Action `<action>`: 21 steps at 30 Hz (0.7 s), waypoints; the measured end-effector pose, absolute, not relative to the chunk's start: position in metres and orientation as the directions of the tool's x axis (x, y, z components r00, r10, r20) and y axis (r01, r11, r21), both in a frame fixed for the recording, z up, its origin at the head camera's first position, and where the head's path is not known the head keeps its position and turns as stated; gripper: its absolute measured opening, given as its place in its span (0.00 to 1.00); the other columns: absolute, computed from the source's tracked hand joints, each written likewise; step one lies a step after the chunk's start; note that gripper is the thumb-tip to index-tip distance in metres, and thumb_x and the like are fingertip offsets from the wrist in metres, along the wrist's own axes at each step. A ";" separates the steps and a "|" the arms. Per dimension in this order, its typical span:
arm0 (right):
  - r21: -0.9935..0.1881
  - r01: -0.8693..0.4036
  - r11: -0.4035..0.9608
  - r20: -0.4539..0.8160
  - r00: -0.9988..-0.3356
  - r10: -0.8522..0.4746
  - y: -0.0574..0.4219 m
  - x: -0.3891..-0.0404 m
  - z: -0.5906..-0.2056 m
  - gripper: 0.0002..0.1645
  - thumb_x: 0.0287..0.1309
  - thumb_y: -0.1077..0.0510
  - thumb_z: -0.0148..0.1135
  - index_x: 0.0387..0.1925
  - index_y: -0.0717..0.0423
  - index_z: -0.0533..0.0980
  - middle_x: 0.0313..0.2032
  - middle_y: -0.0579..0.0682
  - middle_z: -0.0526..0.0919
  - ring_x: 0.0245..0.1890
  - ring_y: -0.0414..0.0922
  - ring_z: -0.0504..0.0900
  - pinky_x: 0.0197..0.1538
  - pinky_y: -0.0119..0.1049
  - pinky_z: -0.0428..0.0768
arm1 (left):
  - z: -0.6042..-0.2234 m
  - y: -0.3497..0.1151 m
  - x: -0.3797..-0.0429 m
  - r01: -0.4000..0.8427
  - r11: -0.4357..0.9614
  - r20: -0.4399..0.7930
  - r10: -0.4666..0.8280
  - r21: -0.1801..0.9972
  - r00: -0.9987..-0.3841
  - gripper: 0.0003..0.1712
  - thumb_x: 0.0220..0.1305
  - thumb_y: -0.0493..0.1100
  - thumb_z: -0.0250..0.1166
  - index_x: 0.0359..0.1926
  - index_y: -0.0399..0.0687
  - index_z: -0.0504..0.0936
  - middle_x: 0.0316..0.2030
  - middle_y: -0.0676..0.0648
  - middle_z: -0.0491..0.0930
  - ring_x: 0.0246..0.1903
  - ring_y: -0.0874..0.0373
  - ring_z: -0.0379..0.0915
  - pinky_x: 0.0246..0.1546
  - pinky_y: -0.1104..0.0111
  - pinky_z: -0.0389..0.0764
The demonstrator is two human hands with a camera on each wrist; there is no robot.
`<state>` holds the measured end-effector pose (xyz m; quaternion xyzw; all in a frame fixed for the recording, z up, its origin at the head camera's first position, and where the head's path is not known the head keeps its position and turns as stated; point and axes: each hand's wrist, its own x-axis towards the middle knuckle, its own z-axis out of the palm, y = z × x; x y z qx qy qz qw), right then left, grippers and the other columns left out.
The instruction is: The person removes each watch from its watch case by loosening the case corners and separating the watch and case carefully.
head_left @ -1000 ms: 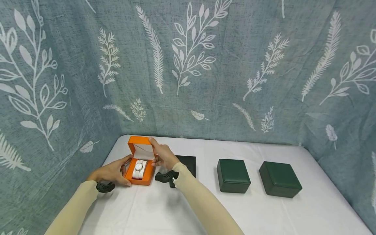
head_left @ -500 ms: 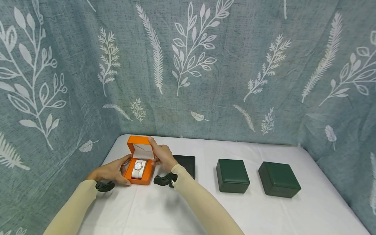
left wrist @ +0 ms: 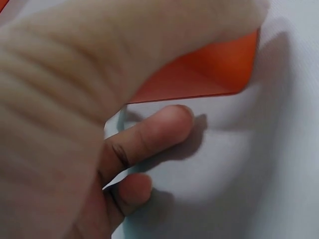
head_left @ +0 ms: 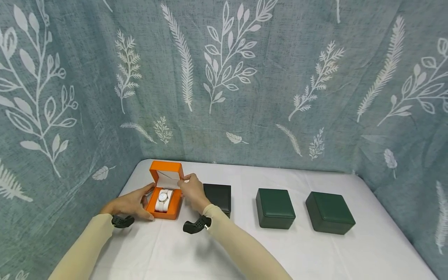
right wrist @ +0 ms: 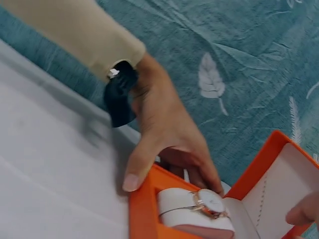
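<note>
An orange watch box [head_left: 172, 212] stands on the left of the table with its lid [head_left: 166, 167] raised. Inside, a watch [head_left: 163, 197] with a white face is wrapped round a white cushion [right wrist: 177, 204]. My left hand [head_left: 127, 204] grips the box's left side, thumb at the front corner and fingers toward the back. In the left wrist view two other fingertips [left wrist: 172, 124] lie beside the box. My right hand [head_left: 194, 192] holds the lid's right side; in the right wrist view one fingertip [right wrist: 304, 209] overlaps the pale lining.
Behind my right wrist sits a black box [head_left: 218, 198], partly hidden. Two dark green boxes [head_left: 275, 204] [head_left: 329, 210] stand farther right on the white-covered table [head_left: 315, 256]. A leaf-patterned blue-green cloth [head_left: 259, 144] hangs along the back and sides.
My right hand has slid down from the lid's top right corner to its right side. The left hand keeps its grip, and the lid stays raised.
</note>
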<state>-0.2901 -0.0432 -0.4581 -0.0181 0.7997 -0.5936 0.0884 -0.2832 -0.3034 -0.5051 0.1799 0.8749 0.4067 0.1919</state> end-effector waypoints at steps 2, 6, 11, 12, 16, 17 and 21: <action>-0.936 0.053 0.347 -0.109 -0.984 -0.144 -0.044 -0.287 -0.462 0.18 0.69 0.55 0.64 0.55 0.57 0.72 0.32 0.50 0.77 0.28 0.50 0.82 0.25 0.32 0.71 | -0.504 -0.303 -0.283 0.163 0.605 -0.185 0.470 0.780 -0.863 0.77 0.47 0.44 0.85 0.81 0.32 0.36 0.31 0.44 0.74 0.30 0.54 0.69 0.27 0.68 0.72; -0.908 0.005 0.418 -0.082 -0.983 -0.166 -0.045 -0.283 -0.469 0.21 0.65 0.56 0.70 0.53 0.57 0.71 0.30 0.49 0.75 0.23 0.42 0.74 0.24 0.33 0.71 | -0.505 -0.304 -0.284 0.164 0.615 -0.186 0.464 0.771 -0.866 0.77 0.47 0.45 0.86 0.81 0.32 0.37 0.32 0.44 0.74 0.30 0.53 0.69 0.28 0.68 0.72; -0.885 -0.058 0.462 -0.066 -0.967 -0.248 -0.044 -0.278 -0.475 0.20 0.60 0.59 0.75 0.48 0.60 0.75 0.33 0.49 0.75 0.29 0.42 0.75 0.26 0.35 0.78 | -0.509 -0.305 -0.286 0.174 0.615 -0.175 0.464 0.769 -0.868 0.77 0.46 0.47 0.86 0.81 0.32 0.38 0.33 0.43 0.75 0.31 0.52 0.69 0.28 0.68 0.72; -0.879 -0.070 0.471 -0.066 -0.962 -0.265 -0.044 -0.277 -0.476 0.20 0.59 0.59 0.75 0.48 0.60 0.75 0.34 0.49 0.75 0.29 0.43 0.75 0.26 0.35 0.79 | -0.509 -0.306 -0.286 0.175 0.614 -0.172 0.464 0.769 -0.869 0.77 0.46 0.47 0.86 0.81 0.33 0.38 0.33 0.43 0.75 0.31 0.52 0.69 0.28 0.67 0.72; -0.848 -0.112 0.518 -0.053 -0.954 -0.294 -0.047 -0.274 -0.480 0.23 0.56 0.61 0.78 0.51 0.61 0.78 0.40 0.52 0.80 0.35 0.44 0.77 0.35 0.35 0.80 | -0.511 -0.307 -0.286 0.174 0.625 -0.174 0.454 0.761 -0.874 0.77 0.46 0.48 0.86 0.81 0.34 0.40 0.34 0.43 0.75 0.31 0.52 0.70 0.28 0.67 0.72; -0.841 -0.120 0.528 -0.049 -0.954 -0.294 -0.047 -0.273 -0.481 0.24 0.56 0.60 0.78 0.52 0.61 0.78 0.42 0.53 0.81 0.38 0.44 0.78 0.39 0.37 0.80 | -0.512 -0.307 -0.286 0.172 0.626 -0.176 0.454 0.761 -0.874 0.77 0.46 0.48 0.86 0.81 0.34 0.40 0.33 0.44 0.75 0.31 0.52 0.70 0.27 0.67 0.72; -0.823 -0.129 0.553 -0.039 -0.959 -0.281 -0.051 -0.270 -0.487 0.29 0.56 0.59 0.78 0.58 0.60 0.78 0.51 0.56 0.82 0.49 0.47 0.78 0.55 0.42 0.78 | -0.511 -0.308 -0.285 0.165 0.626 -0.180 0.450 0.762 -0.875 0.77 0.46 0.48 0.86 0.81 0.34 0.39 0.32 0.44 0.75 0.31 0.52 0.70 0.28 0.67 0.73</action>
